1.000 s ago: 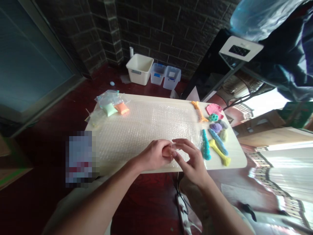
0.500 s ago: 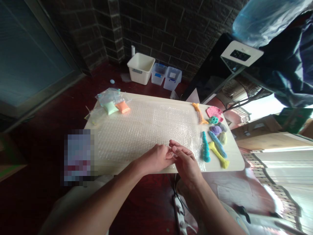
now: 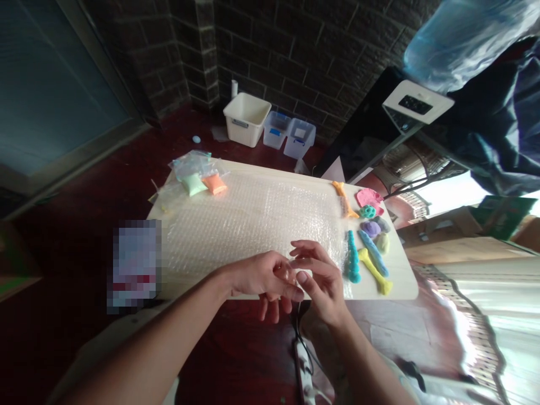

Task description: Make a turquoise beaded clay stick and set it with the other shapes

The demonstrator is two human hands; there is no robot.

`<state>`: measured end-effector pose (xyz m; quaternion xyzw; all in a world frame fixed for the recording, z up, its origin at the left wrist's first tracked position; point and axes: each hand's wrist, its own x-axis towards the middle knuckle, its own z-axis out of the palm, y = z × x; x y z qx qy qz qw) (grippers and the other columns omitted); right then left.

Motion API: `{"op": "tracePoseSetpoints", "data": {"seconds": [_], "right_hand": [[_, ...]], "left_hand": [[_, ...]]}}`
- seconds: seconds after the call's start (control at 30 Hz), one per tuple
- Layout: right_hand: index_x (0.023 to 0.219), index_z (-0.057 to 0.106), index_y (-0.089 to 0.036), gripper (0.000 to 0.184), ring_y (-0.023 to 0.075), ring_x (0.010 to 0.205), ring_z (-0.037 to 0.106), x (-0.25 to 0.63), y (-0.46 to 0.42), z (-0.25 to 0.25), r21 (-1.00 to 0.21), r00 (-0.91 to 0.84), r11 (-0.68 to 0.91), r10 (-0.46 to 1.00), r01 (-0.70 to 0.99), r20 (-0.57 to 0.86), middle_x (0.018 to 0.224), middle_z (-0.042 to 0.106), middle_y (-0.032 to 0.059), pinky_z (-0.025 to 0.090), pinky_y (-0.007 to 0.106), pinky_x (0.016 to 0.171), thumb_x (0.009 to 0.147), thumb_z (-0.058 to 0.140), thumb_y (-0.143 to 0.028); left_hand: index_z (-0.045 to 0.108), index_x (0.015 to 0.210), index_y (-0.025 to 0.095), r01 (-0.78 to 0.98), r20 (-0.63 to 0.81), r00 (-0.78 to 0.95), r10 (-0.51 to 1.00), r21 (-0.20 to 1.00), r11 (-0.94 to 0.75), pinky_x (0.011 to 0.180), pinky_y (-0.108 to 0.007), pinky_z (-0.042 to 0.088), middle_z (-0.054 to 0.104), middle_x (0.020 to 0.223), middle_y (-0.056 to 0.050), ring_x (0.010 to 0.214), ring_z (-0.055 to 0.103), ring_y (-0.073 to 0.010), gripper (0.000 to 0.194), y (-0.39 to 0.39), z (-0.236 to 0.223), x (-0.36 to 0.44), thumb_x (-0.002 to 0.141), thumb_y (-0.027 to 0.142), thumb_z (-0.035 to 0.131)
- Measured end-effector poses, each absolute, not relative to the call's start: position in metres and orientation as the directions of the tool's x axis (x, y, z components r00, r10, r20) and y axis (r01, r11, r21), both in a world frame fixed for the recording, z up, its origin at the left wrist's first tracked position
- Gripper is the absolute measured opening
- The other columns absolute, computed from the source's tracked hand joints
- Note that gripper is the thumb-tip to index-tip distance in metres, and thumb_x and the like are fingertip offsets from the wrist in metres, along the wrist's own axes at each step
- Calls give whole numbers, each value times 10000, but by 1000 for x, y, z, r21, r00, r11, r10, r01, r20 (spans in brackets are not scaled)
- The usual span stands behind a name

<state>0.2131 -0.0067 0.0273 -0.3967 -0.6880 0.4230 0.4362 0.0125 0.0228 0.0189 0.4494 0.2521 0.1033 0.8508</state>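
Note:
My left hand point(image 3: 265, 277) and my right hand point(image 3: 323, 281) meet above the near edge of the table, their fingertips overlapping. The left thumb points right and its other fingers hang down, spread apart. On my right hand the fingers are loosely bent, with a gap between thumb and index finger. I make out nothing held in either. Beneath them bubble wrap point(image 3: 236, 230) covers much of the table point(image 3: 405, 281). Right of my hands lie a knobbly teal clay stick point(image 3: 352, 259), a yellow clay bone point(image 3: 375, 272) and a blue clay roll point(image 3: 373, 253).
Farther right are an orange clay bone point(image 3: 343, 198), a flat pink clay piece point(image 3: 369, 198), a teal clay piece with holes point(image 3: 367, 211) and a purple lump point(image 3: 371, 229). Green point(image 3: 193, 184) and orange packets point(image 3: 215, 184) lie far left. Bins point(image 3: 247, 121) stand on the floor behind.
My hands have shifted slightly toward me. The left hand has turned and its fingers have uncurled downward; the right fingers have spread. The view has tilted a little.

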Motion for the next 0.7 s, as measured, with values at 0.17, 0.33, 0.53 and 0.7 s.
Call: {"op": "tracePoseSetpoints", "data": {"seconds": [0.17, 0.33, 0.53, 0.7], "right_hand": [[1001, 848, -297, 186, 271, 1044, 663, 219, -9, 30, -916, -322, 353, 904, 189, 281, 1274, 649, 102, 569, 458, 911, 967, 695, -397], [1020, 839, -290, 247, 302, 1160, 652, 223, -8, 19, -972, -336, 228, 922, 63, 194, 1262, 685, 103, 529, 481, 1012, 980, 674, -469], [1066, 823, -309, 266, 310, 1288, 622, 224, -8, 9, -998, -348, 63, 935, -16, 65, 1312, 699, 77, 456, 509, 1128, 1018, 621, -475], [1121, 807, -288, 236, 277, 1165, 669, 226, -7, 22, -908, -381, 316, 903, 277, 198, 1219, 707, 93, 514, 435, 1000, 1038, 608, -383]], "left_hand": [[714, 967, 163, 52, -331, 850, 410, 828, 559, 375, -230, 525, 750, 779, -40, 524, 725, -189, 460, 24, 17, 17, 750, 525, 895], [706, 996, 146, 72, -356, 828, 433, 834, 548, 372, -242, 535, 753, 814, -60, 526, 723, -197, 504, 27, 14, 19, 711, 502, 920], [670, 997, 147, 129, -391, 778, 492, 866, 484, 355, -230, 520, 739, 807, -52, 521, 720, -197, 489, 28, 12, 23, 735, 491, 898], [681, 965, 148, 111, -371, 779, 506, 876, 470, 349, -198, 493, 722, 801, -39, 509, 711, -166, 457, 30, 11, 23, 778, 522, 865]]}}
